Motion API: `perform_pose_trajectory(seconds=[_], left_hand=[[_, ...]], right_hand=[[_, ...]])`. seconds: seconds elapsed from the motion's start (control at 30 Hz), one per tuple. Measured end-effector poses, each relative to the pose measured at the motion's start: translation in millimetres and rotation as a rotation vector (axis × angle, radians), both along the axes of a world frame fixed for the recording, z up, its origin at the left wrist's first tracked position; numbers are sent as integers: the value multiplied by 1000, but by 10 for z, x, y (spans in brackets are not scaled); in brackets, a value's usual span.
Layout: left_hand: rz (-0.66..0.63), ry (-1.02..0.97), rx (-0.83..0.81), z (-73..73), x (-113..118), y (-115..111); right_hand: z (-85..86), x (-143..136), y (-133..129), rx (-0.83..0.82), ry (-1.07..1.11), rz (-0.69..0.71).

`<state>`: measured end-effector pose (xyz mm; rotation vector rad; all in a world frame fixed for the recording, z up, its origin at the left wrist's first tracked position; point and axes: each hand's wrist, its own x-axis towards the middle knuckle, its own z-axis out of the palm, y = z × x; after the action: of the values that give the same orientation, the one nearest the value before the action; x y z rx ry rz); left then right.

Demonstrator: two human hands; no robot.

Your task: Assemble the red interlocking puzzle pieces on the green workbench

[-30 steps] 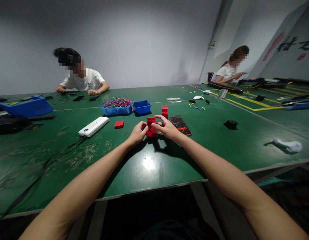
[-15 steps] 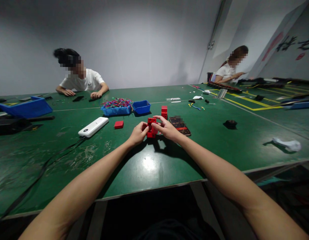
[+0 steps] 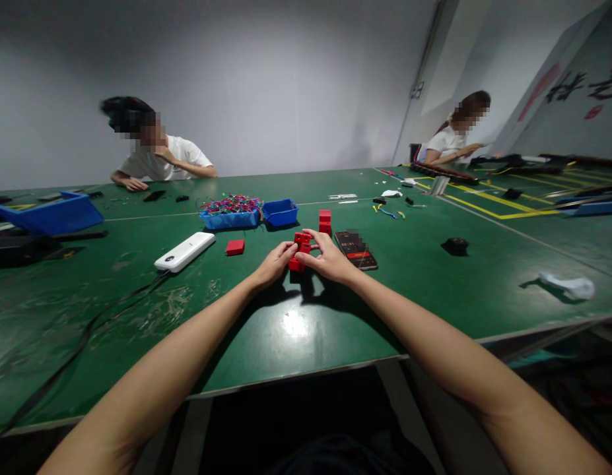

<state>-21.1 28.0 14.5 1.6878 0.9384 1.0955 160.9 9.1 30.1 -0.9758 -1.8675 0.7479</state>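
Between my hands, at the middle of the green table [image 3: 379, 316], is a piece made of red blocks [image 3: 300, 247] with small holes in its faces. My left hand [image 3: 274, 264] grips its left side with thumb and fingers. From the right, my right hand [image 3: 330, 258] pinches it, thumb in front and fingers behind. My fingers hide part of it. Just behind my right hand stands another red block piece [image 3: 325, 221]. A flat red block [image 3: 235, 247] lies left of my hands.
A phone [image 3: 356, 249] lies right of my hands, a white power bank [image 3: 185, 251] with a cable to the left. Behind are a blue bin of colourful wires [image 3: 231, 214] and a smaller blue bin [image 3: 280, 212]. Two people [image 3: 162, 155] [image 3: 454, 142] sit across the table.
The red piece in my hands has turned and tilted slightly, and my right hand's fingers have shifted on it. The person at the left has raised one hand to the face.
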Motion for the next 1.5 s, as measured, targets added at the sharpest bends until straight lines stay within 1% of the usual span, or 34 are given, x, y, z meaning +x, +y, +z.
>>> perform_pose_trajectory(seconds=[0.07, 0.17, 0.27, 0.57, 0.73, 0.87, 1.0, 1.07, 1.17, 1.23, 1.27, 1.4, 1.5], left_hand=[[-52, 2, -34, 15, -1, -7], [-130, 39, -84, 48, -6, -40], [-158, 80, -82, 66, -8, -72], [-79, 110, -65, 80, 37, -108], [-91, 90, -62, 77, 35, -111], [-81, 101, -55, 107, 31, -126], [-59, 109, -36, 100, 56, -132], [-5, 113, -6, 58, 80, -117], [158, 135, 21, -31, 108, -75], [221, 154, 26, -78, 109, -41], [225, 157, 35, -92, 104, -25], [158, 143, 91, -92, 67, 13], [180, 155, 105, -63, 53, 7]], right_hand=[[-3, 4, -16, -21, -29, 88], [-3, 11, -41, 19, -78, 198], [-5, 18, -50, 66, -119, 239], [-43, 31, -2, 194, -167, 181], [-46, 42, 0, 229, -179, 182], [-57, 44, 10, 247, -188, 184], [-104, 37, 36, 283, -187, 147], [-126, 35, 48, 299, -185, 113], [-139, 39, 59, 310, -173, 60], [-135, 44, 62, 302, -168, 36], [-131, 47, 63, 296, -169, 29], [-121, 39, 52, 281, -170, 19], [-115, 22, 32, 290, -173, 41]])
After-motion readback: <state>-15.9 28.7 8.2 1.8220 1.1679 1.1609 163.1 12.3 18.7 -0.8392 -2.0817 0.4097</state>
